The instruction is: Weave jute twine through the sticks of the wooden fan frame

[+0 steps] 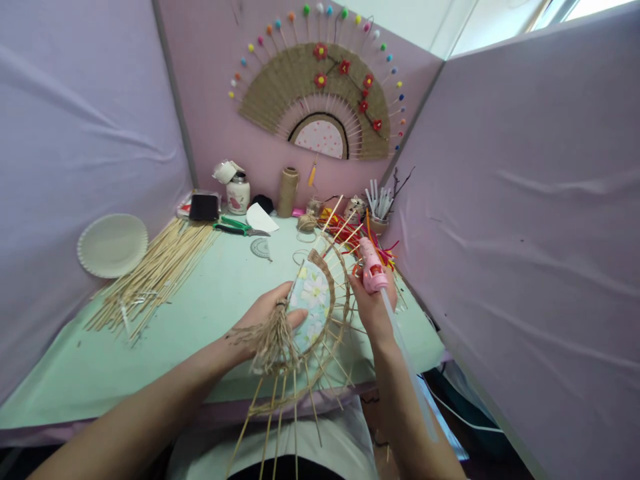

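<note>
My left hand [273, 310] is closed on the half-round centre of a handmade stick fan [314, 297], its thumb lying over the blue floral face. Thin sticks spread out from that centre, with twine woven in an arc between them. A frayed twine tassel [280, 333] hangs by my left wrist. My right hand [376, 303] grips a pink hot glue gun [373, 265], which points up and away beside the fan's right edge. A long clear glue stick trails from the gun's back end along my right forearm. Some of my right fingers are hidden behind the gun.
Loose wooden sticks [160, 267] lie at the left near a white plate [113, 245]. Green-handled pruning shears [240, 227] and a protractor [261, 249] rest mid-table. A twine spool [288, 192], a jar [239, 195] and a cup of glue sticks [379, 207] stand at the back. A finished fan [285, 80] hangs above.
</note>
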`<state>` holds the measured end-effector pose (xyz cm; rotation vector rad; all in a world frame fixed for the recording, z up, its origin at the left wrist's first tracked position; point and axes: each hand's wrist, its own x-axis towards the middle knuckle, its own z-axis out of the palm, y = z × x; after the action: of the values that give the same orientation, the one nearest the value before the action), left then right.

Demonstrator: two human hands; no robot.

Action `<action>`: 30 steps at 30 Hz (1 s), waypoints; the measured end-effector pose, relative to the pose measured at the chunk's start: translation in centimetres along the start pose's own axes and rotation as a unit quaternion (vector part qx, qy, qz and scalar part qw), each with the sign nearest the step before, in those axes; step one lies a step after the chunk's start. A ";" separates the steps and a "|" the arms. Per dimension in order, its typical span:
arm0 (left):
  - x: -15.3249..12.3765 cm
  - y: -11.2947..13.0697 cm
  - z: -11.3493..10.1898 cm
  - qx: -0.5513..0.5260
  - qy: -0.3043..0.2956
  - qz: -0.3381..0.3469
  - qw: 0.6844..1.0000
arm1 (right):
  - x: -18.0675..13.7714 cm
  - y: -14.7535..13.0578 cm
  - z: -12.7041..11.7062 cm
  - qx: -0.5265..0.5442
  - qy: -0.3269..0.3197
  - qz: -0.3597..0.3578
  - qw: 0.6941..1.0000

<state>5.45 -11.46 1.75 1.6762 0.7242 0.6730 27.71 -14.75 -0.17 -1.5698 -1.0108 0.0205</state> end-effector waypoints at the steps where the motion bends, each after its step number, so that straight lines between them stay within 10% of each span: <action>1: -0.2 0.3 0.2 0.005 -0.003 0.005 1.000 | 0.0 0.0 0.0 -0.003 0.002 -0.002 1.000; 17: 0.0 2.2 0.1 0.035 0.014 0.020 0.999 | -0.2 -1.0 -0.7 0.008 0.048 -0.013 0.999; 30: -0.6 7.7 2.0 0.230 0.083 0.192 0.951 | 1.3 -2.1 0.0 0.167 0.134 -0.014 0.977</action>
<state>7.46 -14.53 8.85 2.2435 0.7135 0.9820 27.34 -14.18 2.16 -1.2128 -0.7712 -0.0397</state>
